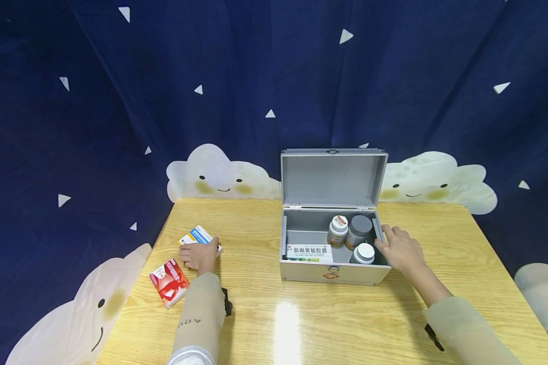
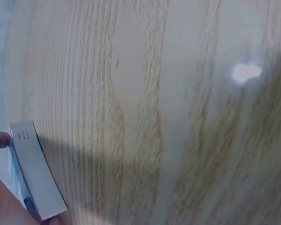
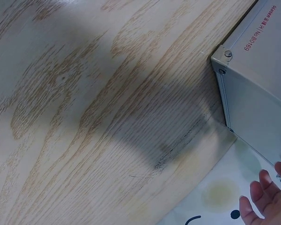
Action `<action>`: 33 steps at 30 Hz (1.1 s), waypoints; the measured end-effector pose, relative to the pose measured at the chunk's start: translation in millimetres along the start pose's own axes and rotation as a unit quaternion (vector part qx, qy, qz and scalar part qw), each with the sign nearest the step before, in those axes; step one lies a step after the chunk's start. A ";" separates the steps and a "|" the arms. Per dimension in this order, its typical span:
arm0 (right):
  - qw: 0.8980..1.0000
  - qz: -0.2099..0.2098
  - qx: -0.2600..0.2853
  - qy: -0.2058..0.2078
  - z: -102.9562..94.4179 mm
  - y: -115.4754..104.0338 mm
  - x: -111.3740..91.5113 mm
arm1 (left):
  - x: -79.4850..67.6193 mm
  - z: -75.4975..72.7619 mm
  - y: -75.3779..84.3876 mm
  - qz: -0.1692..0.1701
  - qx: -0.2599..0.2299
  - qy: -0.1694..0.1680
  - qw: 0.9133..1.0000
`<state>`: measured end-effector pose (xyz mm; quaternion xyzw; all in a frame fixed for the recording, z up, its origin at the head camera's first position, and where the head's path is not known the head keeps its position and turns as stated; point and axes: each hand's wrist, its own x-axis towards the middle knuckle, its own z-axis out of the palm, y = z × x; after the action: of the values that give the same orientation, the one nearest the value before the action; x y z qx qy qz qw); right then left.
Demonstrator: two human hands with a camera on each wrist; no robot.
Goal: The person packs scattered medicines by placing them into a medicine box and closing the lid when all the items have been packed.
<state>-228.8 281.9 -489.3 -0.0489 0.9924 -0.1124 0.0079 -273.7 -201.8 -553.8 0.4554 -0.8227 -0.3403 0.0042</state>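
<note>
My left hand is over a small white-and-blue medicine box at the table's left. In the left wrist view, the thumb and a finger grip the white box's opposite ends. Just nearer me lies a red medicine box, flat on the wood. My right hand is at the right wall of a silver first-aid case, fingertips by its rim, fingers loosely extended and holding nothing. The case's lid stands raised. Inside are a white bottle, a grey-capped bottle, another white-capped bottle and a white medicine carton.
The case sits right of centre on a wooden table, its raised lid close to the table's back edge. A dark blue curtain with white triangles hangs behind. Smiling cloud shapes line the back and left edges.
</note>
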 end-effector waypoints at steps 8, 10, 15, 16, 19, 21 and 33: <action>1.000 0.000 0.002 0.003 0.2 0.7 -0.6 | -0.3 0.8 -0.6 0.017 0.019 0.001 1.000; 1.000 -0.001 0.003 0.004 0.2 0.6 -0.8 | -0.8 0.9 -0.7 0.022 0.015 -0.003 1.000; 1.000 -0.004 0.004 0.003 0.0 0.0 -1.2 | -4.9 1.0 -0.6 0.034 0.013 -0.009 0.999; 1.000 -0.003 0.004 0.002 0.1 0.0 -1.2 | -5.8 1.3 -0.6 0.038 0.013 -0.009 0.999; 1.000 -0.003 0.003 0.002 0.5 0.3 -1.1 | -7.9 2.6 -0.4 0.052 0.017 -0.010 0.998; 1.000 -0.002 0.003 0.001 0.8 0.7 -0.8 | -8.9 3.6 -0.1 0.060 0.016 -0.012 0.998; 1.000 0.002 0.002 0.001 1.7 1.2 0.1 | -14.7 9.4 8.5 0.124 0.009 -0.026 0.992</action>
<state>-229.0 282.7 -491.2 -0.0466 0.9923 -0.1147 0.0075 -274.4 -182.5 -551.7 0.3412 -0.8754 -0.3419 0.0210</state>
